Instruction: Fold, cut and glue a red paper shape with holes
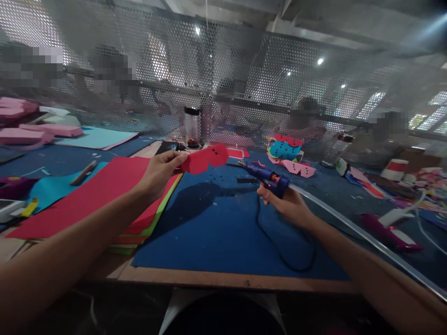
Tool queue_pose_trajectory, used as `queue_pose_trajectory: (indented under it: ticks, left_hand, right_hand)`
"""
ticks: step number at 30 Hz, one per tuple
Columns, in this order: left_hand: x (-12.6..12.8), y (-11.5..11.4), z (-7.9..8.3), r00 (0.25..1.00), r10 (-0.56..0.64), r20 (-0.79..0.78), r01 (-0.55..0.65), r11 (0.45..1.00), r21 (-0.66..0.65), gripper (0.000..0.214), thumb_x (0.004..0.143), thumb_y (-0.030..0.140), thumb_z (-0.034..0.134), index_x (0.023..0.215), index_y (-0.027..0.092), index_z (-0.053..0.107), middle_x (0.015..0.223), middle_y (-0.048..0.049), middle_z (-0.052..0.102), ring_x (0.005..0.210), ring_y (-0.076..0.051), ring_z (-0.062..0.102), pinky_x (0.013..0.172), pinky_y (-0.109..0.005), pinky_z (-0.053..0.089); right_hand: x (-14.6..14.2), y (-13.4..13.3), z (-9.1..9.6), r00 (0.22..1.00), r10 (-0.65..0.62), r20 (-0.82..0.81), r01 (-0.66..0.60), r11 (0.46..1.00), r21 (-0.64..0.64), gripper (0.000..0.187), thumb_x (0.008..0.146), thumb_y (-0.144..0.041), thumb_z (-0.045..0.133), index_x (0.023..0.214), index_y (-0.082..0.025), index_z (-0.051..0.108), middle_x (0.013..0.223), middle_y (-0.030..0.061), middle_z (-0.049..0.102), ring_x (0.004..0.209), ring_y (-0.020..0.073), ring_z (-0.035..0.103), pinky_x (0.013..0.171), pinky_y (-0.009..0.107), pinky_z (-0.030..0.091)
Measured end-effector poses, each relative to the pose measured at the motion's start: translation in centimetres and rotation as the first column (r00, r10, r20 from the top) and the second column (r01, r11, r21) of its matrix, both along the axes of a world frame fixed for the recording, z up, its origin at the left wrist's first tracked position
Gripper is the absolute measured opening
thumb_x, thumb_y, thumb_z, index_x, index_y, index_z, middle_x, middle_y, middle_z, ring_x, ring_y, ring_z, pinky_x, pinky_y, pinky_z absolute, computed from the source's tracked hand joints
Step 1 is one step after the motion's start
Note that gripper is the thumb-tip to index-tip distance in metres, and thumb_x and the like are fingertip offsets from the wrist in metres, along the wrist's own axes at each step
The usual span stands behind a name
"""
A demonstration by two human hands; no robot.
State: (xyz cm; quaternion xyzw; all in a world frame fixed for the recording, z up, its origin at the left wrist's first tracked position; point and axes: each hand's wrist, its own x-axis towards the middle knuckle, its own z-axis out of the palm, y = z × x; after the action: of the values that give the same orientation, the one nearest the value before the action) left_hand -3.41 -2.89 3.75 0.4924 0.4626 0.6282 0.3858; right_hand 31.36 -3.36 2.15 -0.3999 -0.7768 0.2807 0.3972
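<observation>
My left hand [159, 173] is closed in a pinch on a red paper cut-out [206, 158], held up above the blue mat [216, 228]. My right hand [286, 202] grips a blue hot glue gun [267, 177] whose nozzle points left toward the red cut-out, a short gap away. A clear glue stick [349, 228] juts from the gun's back toward me, and its black cord [275, 242] loops across the mat.
A stack of red and green paper sheets [91, 195] lies left of the mat. A clear jar [192, 126] stands at the back by the perforated metal screen [223, 70]. Finished pink and blue paper pieces [289, 156] sit back right. A magenta tool [391, 230] lies right.
</observation>
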Motion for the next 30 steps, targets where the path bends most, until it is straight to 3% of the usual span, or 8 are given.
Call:
queue_pose_trajectory:
  ticks: [6, 11, 17, 25, 30]
  left_hand:
    - [-2.1, 0.6, 0.0, 0.999, 0.045, -0.014, -0.045, 0.999, 0.021, 0.022, 0.084, 0.033, 0.074, 0.086, 0.012, 0.066, 0.08, 0.0016, 0.065, 0.081, -0.012, 0.058, 0.083, -0.027, 0.05]
    - [-4.3, 2.1, -0.4, 0.986, 0.154, -0.062, -0.153, 0.988, 0.01, 0.024, 0.078, 0.035, 0.076, 0.083, 0.013, 0.067, 0.079, 0.0003, 0.065, 0.076, -0.011, 0.059, 0.08, -0.028, 0.05]
    - [-6.0, 3.2, -1.2, 0.968, 0.24, -0.08, -0.243, 0.97, -0.032, 0.025, 0.073, 0.035, 0.077, 0.082, 0.014, 0.069, 0.077, 0.0005, 0.066, 0.074, -0.011, 0.06, 0.079, -0.028, 0.05]
    - [-7.5, 3.1, -1.7, 0.945, 0.311, -0.1, -0.319, 0.943, -0.088, 0.02, 0.076, 0.034, 0.076, 0.083, 0.016, 0.071, 0.077, 0.0004, 0.068, 0.069, -0.011, 0.061, 0.072, -0.024, 0.05]
    - [-8.2, 2.8, -1.7, 0.914, 0.387, -0.124, -0.4, 0.91, -0.106, 0.017, 0.078, 0.032, 0.075, 0.084, 0.017, 0.072, 0.078, 0.0007, 0.069, 0.069, -0.01, 0.061, 0.068, -0.022, 0.05]
  right_hand:
    - [-0.5, 1.1, 0.4, 0.998, 0.029, -0.047, -0.03, 1.0, -0.009, 0.037, 0.087, -0.056, 0.068, 0.094, -0.02, 0.065, 0.073, 0.0018, 0.066, 0.063, 0.0159, 0.061, 0.061, 0.031, 0.051]
    - [-1.5, 2.1, 1.4, 0.999, 0.045, -0.028, -0.046, 0.998, -0.049, 0.039, 0.084, -0.059, 0.069, 0.089, -0.02, 0.064, 0.071, 0.0007, 0.064, 0.061, 0.0149, 0.06, 0.06, 0.03, 0.05]
    - [-3.8, 4.9, 2.8, 0.993, 0.085, 0.078, -0.079, 0.994, -0.078, 0.043, 0.089, -0.059, 0.061, 0.073, -0.019, 0.062, 0.064, 0.0009, 0.063, 0.061, 0.0145, 0.061, 0.064, 0.029, 0.047]
    - [-7.1, 10.9, 1.5, 0.959, 0.181, 0.22, -0.139, 0.971, -0.196, 0.047, 0.088, -0.064, 0.058, 0.073, -0.019, 0.061, 0.064, 0.0033, 0.066, 0.061, 0.0164, 0.064, 0.063, 0.03, 0.049]
    - [-8.2, 12.1, 0.8, 0.927, 0.163, 0.336, -0.077, 0.964, -0.254, 0.044, 0.086, -0.064, 0.059, 0.08, -0.02, 0.062, 0.069, 0.003, 0.069, 0.063, 0.0169, 0.066, 0.063, 0.029, 0.049]
